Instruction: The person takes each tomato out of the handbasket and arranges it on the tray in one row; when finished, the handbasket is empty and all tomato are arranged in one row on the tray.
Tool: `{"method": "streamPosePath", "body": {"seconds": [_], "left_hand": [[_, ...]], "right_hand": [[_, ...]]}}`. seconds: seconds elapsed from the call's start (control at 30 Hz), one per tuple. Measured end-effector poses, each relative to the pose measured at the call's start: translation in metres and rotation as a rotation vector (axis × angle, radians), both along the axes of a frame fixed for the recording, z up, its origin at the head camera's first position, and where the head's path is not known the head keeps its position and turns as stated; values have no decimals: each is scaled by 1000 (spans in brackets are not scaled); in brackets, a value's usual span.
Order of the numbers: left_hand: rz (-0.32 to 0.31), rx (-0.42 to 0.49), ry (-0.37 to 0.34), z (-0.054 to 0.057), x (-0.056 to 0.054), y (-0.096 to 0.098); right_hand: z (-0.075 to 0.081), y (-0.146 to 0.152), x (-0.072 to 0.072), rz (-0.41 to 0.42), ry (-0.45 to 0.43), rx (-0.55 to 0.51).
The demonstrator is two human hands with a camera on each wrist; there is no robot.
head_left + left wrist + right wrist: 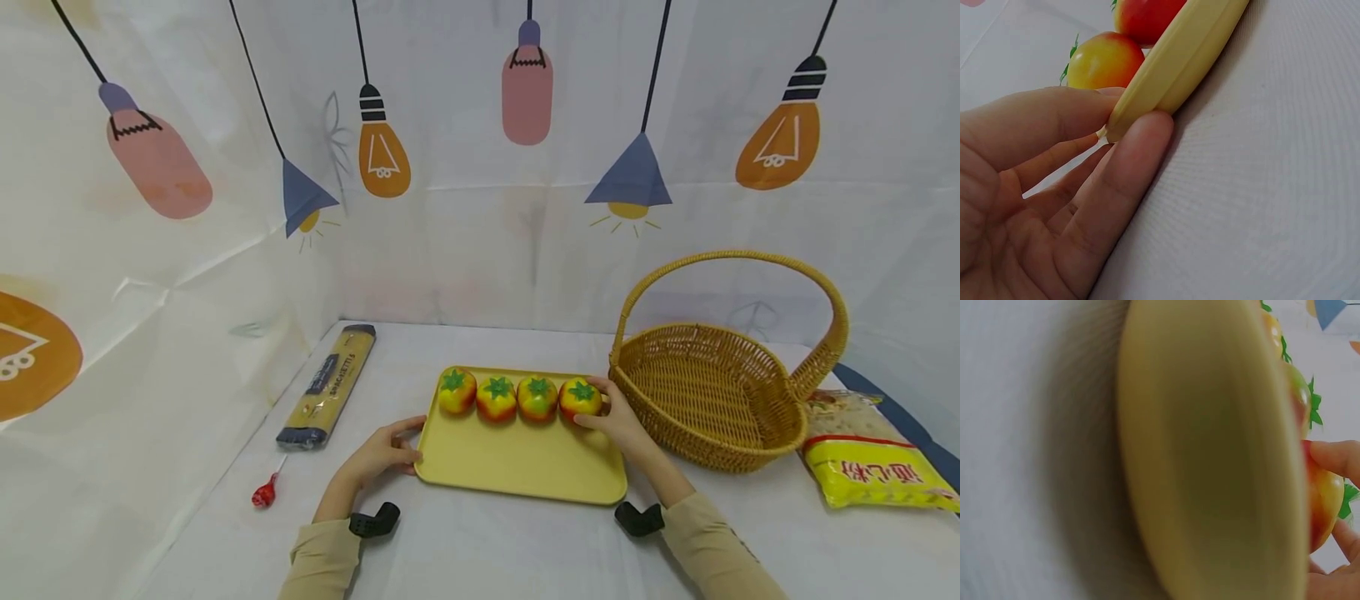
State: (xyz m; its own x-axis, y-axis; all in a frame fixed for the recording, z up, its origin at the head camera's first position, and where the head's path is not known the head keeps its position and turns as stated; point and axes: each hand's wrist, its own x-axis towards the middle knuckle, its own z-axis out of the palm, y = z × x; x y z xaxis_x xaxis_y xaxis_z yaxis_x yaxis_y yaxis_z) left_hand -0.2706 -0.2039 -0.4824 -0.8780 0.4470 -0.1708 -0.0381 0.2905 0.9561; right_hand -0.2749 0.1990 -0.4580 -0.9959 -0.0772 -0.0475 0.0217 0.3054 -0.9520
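Note:
A yellow rectangular tray (517,458) lies on the white table with several red-and-yellow tomatoes, green leafy tops up, in a row along its far side. My left hand (382,454) is at the tray's left edge; in the left wrist view its thumb (1141,140) and fingers pinch the rim. At the row's right end, my right hand (618,421) grips the last tomato (580,398) between thumb and fingers. That tomato (1325,500) also shows beyond the tray wall (1210,450) in the right wrist view, where the wall hides part of the hand.
A wicker basket (708,442) with a tall handle stands right of the tray, close to my right hand. Beyond it lies a yellow food bag (870,471). On the left are a spaghetti packet (330,387) and a red lollipop (264,493). A lamp-patterned white curtain (465,250) hangs behind.

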Motion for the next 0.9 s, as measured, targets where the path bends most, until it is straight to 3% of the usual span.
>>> {"method": "streamPosePath", "body": {"seconds": [0.53, 0.7, 0.9], "left_hand": [[5, -8, 0, 1, -2, 3], [11, -23, 1, 3, -4, 2], [24, -24, -6, 5, -7, 1]], "right_hand": [[3, -1, 1, 6, 22, -44], [12, -1, 5, 19, 53, -33], [32, 3, 15, 61, 169, 35]]}}
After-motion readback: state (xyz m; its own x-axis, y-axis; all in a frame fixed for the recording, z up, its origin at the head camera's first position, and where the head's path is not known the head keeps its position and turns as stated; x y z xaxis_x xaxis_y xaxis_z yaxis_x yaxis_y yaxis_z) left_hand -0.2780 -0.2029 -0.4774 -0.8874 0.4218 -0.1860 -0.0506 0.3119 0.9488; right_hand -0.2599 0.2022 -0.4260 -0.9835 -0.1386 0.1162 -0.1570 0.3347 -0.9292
